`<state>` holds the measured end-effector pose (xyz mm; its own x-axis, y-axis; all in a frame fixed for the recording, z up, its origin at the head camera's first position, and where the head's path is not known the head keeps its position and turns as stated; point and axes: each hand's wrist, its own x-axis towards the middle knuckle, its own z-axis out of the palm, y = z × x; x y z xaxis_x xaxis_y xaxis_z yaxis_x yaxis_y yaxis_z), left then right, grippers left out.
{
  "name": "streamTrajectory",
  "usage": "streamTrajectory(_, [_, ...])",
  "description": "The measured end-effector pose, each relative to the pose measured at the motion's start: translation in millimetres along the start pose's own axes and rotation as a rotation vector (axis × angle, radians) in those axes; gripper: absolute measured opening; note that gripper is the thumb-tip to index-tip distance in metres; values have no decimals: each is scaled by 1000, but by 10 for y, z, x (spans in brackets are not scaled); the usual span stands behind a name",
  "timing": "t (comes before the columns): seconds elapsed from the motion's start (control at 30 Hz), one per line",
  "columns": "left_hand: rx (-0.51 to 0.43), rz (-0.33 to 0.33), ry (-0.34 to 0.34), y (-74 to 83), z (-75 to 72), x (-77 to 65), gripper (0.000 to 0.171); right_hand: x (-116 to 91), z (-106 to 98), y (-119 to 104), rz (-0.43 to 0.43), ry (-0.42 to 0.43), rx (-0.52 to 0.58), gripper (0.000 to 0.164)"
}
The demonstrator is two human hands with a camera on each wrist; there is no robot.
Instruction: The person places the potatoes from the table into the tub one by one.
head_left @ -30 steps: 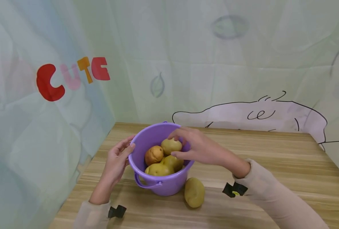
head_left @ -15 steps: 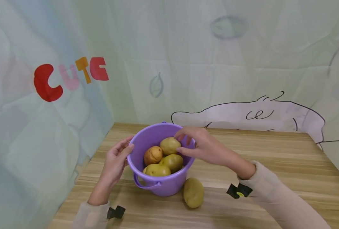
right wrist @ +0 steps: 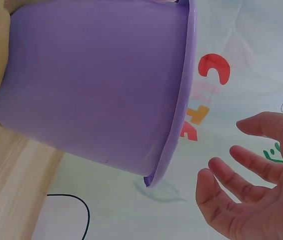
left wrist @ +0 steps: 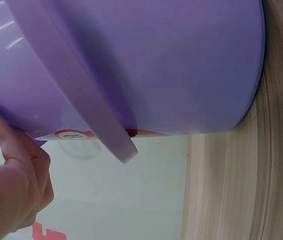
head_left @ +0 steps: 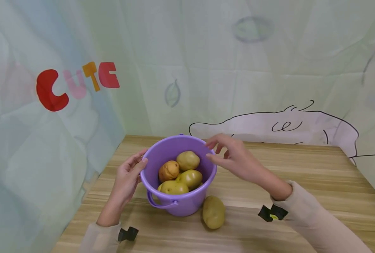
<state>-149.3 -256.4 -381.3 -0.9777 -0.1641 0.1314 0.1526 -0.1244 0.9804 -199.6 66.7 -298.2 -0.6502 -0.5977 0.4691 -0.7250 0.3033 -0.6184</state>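
Note:
A purple bucket (head_left: 189, 203) stands on the wooden table with several potatoes inside, among them a pale potato (head_left: 188, 160) at the back and an orange-brown potato (head_left: 169, 170) on the left. My left hand (head_left: 128, 177) grips the bucket's left rim, thumb on top of the edge and fingers along the outer wall. At the right rim, my right hand (head_left: 235, 154) hovers with loosely bent, spread fingers and holds nothing; the right wrist view shows a gap between it and the bucket. Another potato (head_left: 214, 212) lies on the table by the bucket's right front side.
The bucket's handle (head_left: 162, 204) hangs down at its front left, and the left wrist view shows it close up. The wooden table (head_left: 295, 182) ends at the back against a printed cloth wall (head_left: 232, 88), with another cloth at the left.
My right hand has drawn away from the pale potato, moving right and out over the bucket's rim. The potatoes stay in place, and my left hand still holds the rim.

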Motion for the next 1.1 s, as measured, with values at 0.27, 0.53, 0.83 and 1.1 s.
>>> streamTrajectory(0.27, [7,-1,-3,11,-7,-10,46,-88,-32,47,63,65,-53,24])
streamTrajectory(0.53, [13,-2,6,6,-7,-4,46,-173,-43,114,111,83,-67,25])
streamTrajectory(0.83, [7,0,-3,5,1,-1,45,-280,-38,205,182,105,-68,16])
streamTrajectory(1.1, [17,5,-8,11,-3,-6,44,-368,44,312,225,62,-48,15])
